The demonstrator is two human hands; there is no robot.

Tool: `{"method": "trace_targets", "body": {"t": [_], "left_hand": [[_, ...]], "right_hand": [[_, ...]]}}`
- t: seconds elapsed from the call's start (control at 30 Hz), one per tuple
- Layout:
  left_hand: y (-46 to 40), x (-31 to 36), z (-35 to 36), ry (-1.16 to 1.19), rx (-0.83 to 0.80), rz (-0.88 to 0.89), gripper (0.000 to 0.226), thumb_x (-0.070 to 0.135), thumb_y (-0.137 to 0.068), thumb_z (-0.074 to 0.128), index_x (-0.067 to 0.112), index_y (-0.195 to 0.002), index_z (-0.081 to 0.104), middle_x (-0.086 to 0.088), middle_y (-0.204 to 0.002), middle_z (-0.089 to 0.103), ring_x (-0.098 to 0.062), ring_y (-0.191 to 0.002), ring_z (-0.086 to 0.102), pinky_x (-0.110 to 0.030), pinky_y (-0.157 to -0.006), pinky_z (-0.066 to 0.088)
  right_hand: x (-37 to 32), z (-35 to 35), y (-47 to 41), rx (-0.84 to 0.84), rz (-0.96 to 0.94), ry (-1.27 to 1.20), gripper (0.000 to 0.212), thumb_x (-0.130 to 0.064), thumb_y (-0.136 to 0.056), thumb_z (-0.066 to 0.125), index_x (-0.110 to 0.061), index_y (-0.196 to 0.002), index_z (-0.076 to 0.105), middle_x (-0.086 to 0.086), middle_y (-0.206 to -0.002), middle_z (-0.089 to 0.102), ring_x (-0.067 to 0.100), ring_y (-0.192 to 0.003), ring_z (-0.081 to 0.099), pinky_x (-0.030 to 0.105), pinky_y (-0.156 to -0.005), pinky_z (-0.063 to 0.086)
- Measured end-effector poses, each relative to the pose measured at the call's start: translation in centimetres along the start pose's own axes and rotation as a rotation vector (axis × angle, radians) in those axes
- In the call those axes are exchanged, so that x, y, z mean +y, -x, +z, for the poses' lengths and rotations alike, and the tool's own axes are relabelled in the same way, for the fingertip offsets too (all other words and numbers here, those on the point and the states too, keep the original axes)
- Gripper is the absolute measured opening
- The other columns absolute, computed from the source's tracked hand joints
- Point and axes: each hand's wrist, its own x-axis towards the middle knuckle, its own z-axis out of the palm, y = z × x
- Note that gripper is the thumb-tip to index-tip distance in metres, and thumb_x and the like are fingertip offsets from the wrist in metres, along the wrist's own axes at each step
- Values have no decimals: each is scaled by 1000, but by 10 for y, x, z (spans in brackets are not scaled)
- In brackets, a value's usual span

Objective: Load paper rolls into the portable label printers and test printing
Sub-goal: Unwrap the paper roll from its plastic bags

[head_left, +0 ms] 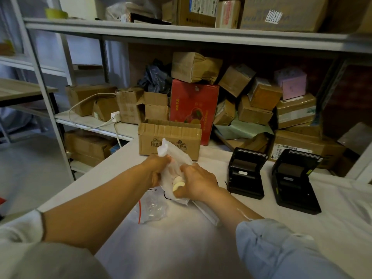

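Both hands hold a white translucent plastic bag (171, 156) above the white table (201, 248). My left hand (156, 168) grips the bag's upper left side. At the bag's lower end my right hand (196, 183) grips it, and a pale paper roll (178, 185) shows there by my fingers. Two black label printers stand on the table to the right, lids open: the nearer-to-centre printer (244, 174) and the right printer (295, 182). Their paper bays look dark.
An empty clear plastic bag (153, 208) with a red strip lies on the table below my hands. A brown cardboard box (170, 137) stands behind them. Shelves behind hold several cardboard boxes, a red box (193, 109) and a white power strip (115, 116).
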Motion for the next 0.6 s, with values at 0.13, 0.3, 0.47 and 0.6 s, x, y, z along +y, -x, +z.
{"method": "trace_targets", "body": {"t": [0.13,0.3,0.47,0.6], "left_hand": [[1,-1,0,-6,1,39,31,6,-98,42,2,-129,46,-24,-125,56,-38,-109,56,-47,-84,46],[2,-1,5,-37,-19,82,32,7,-98,44,4,-130,46,-22,-112,57,-30,-91,56,-49,-82,47],[-3,-3,5,-32,-29,58,30,8,-99,44,2,-128,47,-20,-110,58,-31,-96,55,-48,-82,47],[-5,-6,3,-72,-51,53,30,10,-98,44,3,-127,48,-19,-107,58,-31,-95,57,-48,-85,49]], "right_hand": [[3,7,-1,160,-12,-31,45,-36,-81,63,-18,-121,51,8,-122,51,31,-110,55,36,-83,45],[6,11,-1,277,27,-26,39,-32,-86,59,-8,-116,53,13,-117,58,35,-106,58,35,-78,45],[4,0,-8,159,-6,131,41,-33,-88,61,-10,-121,54,13,-123,56,32,-114,55,35,-84,44],[4,1,-11,135,-8,151,40,-34,-89,60,-12,-121,54,12,-123,55,31,-114,55,34,-84,45]]}}
